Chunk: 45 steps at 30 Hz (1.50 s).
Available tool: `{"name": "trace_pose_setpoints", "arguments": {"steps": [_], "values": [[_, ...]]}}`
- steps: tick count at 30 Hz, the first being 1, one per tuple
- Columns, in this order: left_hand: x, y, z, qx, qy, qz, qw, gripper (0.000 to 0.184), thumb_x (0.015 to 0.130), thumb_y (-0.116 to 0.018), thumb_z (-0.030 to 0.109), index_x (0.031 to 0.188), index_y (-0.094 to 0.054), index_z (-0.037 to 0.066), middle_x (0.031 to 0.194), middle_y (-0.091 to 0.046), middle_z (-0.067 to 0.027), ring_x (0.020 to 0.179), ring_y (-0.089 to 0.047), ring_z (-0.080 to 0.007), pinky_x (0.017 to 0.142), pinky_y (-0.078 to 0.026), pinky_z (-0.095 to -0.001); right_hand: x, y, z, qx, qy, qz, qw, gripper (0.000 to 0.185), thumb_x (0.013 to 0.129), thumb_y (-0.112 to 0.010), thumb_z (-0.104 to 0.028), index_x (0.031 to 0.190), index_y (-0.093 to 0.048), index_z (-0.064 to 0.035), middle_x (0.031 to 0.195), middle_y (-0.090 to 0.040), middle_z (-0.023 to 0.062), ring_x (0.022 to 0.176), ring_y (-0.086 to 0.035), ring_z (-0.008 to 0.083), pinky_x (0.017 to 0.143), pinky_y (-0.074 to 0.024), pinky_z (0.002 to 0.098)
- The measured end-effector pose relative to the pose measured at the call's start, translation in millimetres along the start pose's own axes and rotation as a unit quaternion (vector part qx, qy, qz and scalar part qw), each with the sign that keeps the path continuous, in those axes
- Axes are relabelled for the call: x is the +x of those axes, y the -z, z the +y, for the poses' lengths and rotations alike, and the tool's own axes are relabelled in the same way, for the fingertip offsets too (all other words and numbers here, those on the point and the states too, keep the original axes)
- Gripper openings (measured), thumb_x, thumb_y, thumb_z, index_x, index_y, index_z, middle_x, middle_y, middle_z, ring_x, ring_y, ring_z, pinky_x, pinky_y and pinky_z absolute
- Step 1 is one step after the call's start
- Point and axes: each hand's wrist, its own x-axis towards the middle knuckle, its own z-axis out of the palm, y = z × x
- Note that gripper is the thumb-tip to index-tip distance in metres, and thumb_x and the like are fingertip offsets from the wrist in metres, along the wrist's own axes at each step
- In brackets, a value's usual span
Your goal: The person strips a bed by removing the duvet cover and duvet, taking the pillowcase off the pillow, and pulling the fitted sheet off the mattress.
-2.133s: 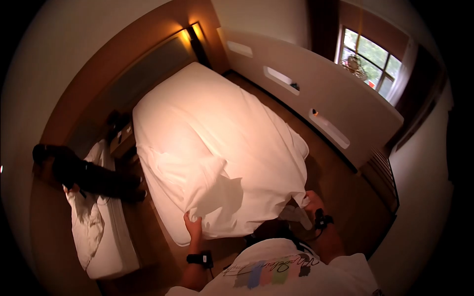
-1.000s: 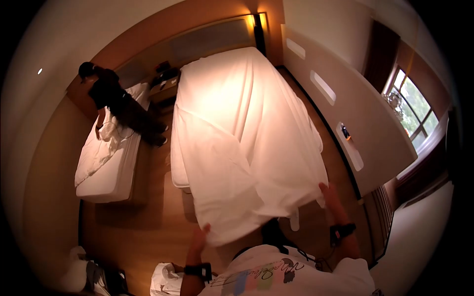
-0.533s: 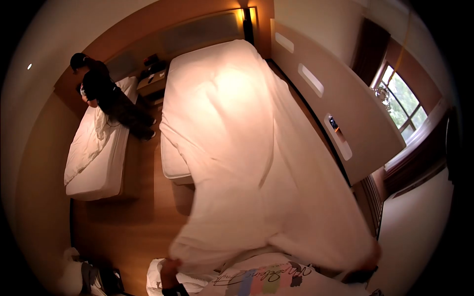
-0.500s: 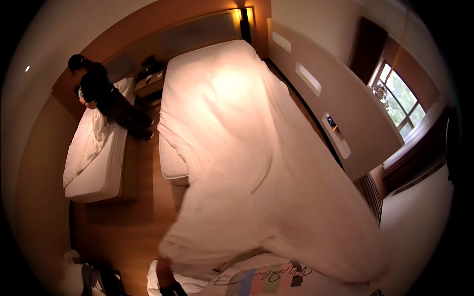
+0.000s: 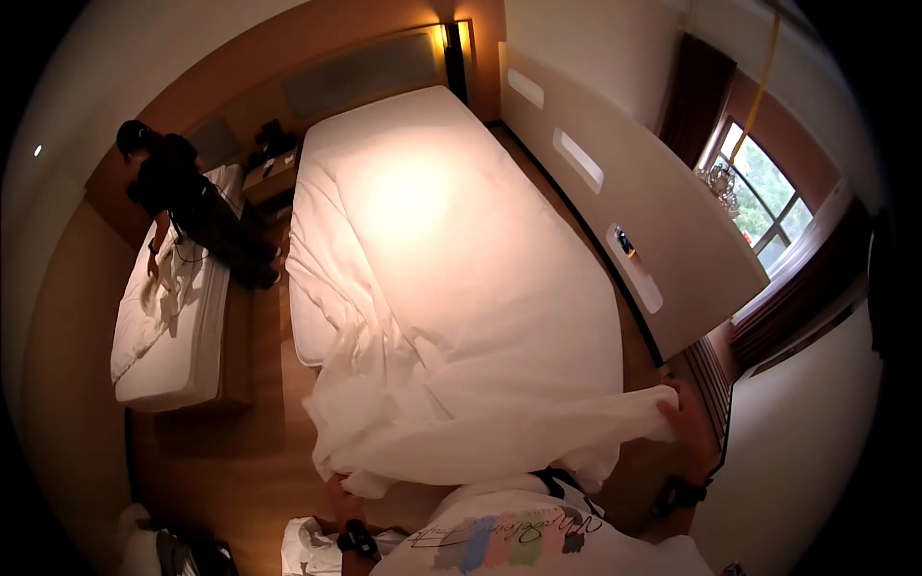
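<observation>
A white bed sheet [image 5: 480, 259] covers most of the large bed and bunches into folds along its left side and near end. My left hand [image 5: 348, 501] is closed on the sheet's near left corner, close to the floor side of the bed. My right hand [image 5: 684, 411] grips the opposite corner, stretched out past the bed's right side. Between my hands the near edge of the sheet hangs in a loose, gathered band. At the left, part of the mattress [image 5: 305, 331] shows from under the sheet. Both my wrists have dark bands.
Another person in dark clothes [image 5: 178, 197] bends over a narrower bed [image 5: 192, 370] at the left, a hand on its white bedding. A nightstand [image 5: 269, 178] stands between the beds. A low partition [image 5: 634, 206] runs along the right. White bags [image 5: 307, 547] lie on the floor near me.
The sheet, billowing high before, has sunk onto the bed, and its near edge is lower. My right hand has come into clear view. The other person's arm has reached down to the bedding.
</observation>
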Motion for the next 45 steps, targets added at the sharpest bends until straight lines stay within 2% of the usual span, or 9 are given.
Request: {"name": "trace_pose_setpoints", "arguments": {"steps": [2, 7, 9, 10, 12, 15, 25, 36, 45], "values": [[8, -26, -7, -0.132, -0.007, -0.097, 0.986, 0.031, 0.067, -0.069, 0.009, 0.094, -0.058, -0.002, 0.088, -0.057, -0.0069, 0.086, -0.055, -0.0190, 0.079, -0.043, -0.0317, 26, -15, -31, -0.067, 0.159, 0.019, 0.985, 0.040, 0.078, -0.057, -0.016, 0.113, -0.051, 0.0025, 0.101, -0.056, 0.0117, 0.084, -0.052, 0.0126, 0.076, -0.0431, 0.0276], [37, -69, 37, -0.325, 0.036, -0.027, 0.945, 0.026, 0.079, -0.053, 0.017, 0.096, -0.057, -0.002, 0.094, -0.060, -0.0083, 0.081, -0.059, -0.0196, 0.069, -0.048, -0.0308, 91, 3, -15, -0.050, 0.065, -0.022, 0.996, 0.023, 0.076, -0.059, -0.017, 0.080, -0.062, 0.0056, 0.063, -0.055, 0.0031, 0.061, -0.051, 0.0108, 0.057, -0.0433, 0.0298], [54, -69, 43, -0.021, -0.147, -0.027, 0.989, 0.027, 0.078, -0.053, 0.017, 0.095, -0.056, -0.004, 0.093, -0.059, -0.0099, 0.083, -0.058, -0.0217, 0.071, -0.047, -0.0310, 118, 7, -5, -0.093, 0.046, 0.064, 0.993, 0.033, 0.076, -0.060, -0.021, 0.059, -0.054, 0.0064, 0.048, -0.044, 0.0005, 0.051, -0.043, 0.0075, 0.045, -0.0363, 0.0320], [64, -74, 47, -0.021, -0.143, -0.021, 0.989, 0.027, 0.078, -0.053, 0.017, 0.095, -0.056, -0.004, 0.093, -0.059, -0.0099, 0.083, -0.058, -0.0217, 0.071, -0.047, -0.0310, 131, 10, 1, -0.094, 0.050, 0.058, 0.993, 0.033, 0.076, -0.060, -0.021, 0.059, -0.054, 0.0064, 0.048, -0.044, 0.0005, 0.051, -0.043, 0.0075, 0.045, -0.0363, 0.0320], [86, -88, 49, -0.380, 0.223, -0.030, 0.897, 0.032, 0.072, -0.059, 0.012, 0.099, -0.051, -0.004, 0.092, -0.058, -0.0136, 0.088, -0.057, -0.0268, 0.076, -0.046, -0.0344, 161, 16, 12, -0.149, 0.057, 0.088, 0.983, 0.038, 0.076, -0.061, -0.022, 0.055, -0.048, 0.0059, 0.046, -0.039, 0.0020, 0.050, -0.038, 0.0061, 0.042, -0.0327, 0.0341], [103, -103, 1, 0.061, 0.119, 0.062, 0.989, 0.050, 0.067, -0.063, 0.009, 0.110, -0.044, -0.005, 0.099, -0.054, -0.0192, 0.096, -0.054, -0.0304, 0.085, -0.041, -0.0365, 193, 13, 17, -0.187, 0.058, 0.067, 0.978, 0.036, 0.075, -0.062, -0.024, 0.059, -0.051, 0.0061, 0.047, -0.042, 0.0052, 0.049, -0.042, 0.0081, 0.043, -0.0346, 0.0347], [277, -118, 74, -0.021, -0.091, 0.093, 0.991, 0.060, 0.069, -0.066, 0.006, 0.121, -0.036, 0.001, 0.117, -0.045, -0.0176, 0.110, -0.045, -0.0312, 0.094, -0.035, -0.0383, 376, -129, -16, -0.016, 0.174, -0.020, 0.984, 0.047, 0.069, -0.065, -0.011, 0.111, -0.049, -0.0006, 0.096, -0.056, 0.0127, 0.090, -0.055, 0.0216, 0.078, -0.0448, 0.0320], [546, -355, -5, 0.083, 0.192, -0.159, 0.965, 0.078, 0.065, -0.075, 0.038, 0.120, -0.038, -0.004, 0.113, -0.052, -0.0253, 0.103, -0.053, -0.0337, 0.085, -0.044, -0.0371, 542, -429, 97, -0.136, -0.111, -0.030, 0.984, 0.040, 0.068, -0.060, -0.022, 0.093, -0.051, 0.0083, 0.092, -0.054, 0.0227, 0.086, -0.053, 0.0373, 0.077, -0.0431, 0.0384], [575, -412, -11, 0.163, 0.224, -0.203, 0.939, 0.066, 0.070, -0.070, 0.038, 0.114, -0.039, -0.001, 0.105, -0.056, -0.0248, 0.098, -0.056, -0.0364, 0.082, -0.046, -0.0406, 439, -419, 151, -0.305, -0.173, -0.226, 0.909, 0.029, 0.064, -0.058, -0.021, 0.078, -0.057, 0.0042, 0.083, -0.058, 0.0259, 0.082, -0.056, 0.0396, 0.071, -0.0452, 0.0402]]}}
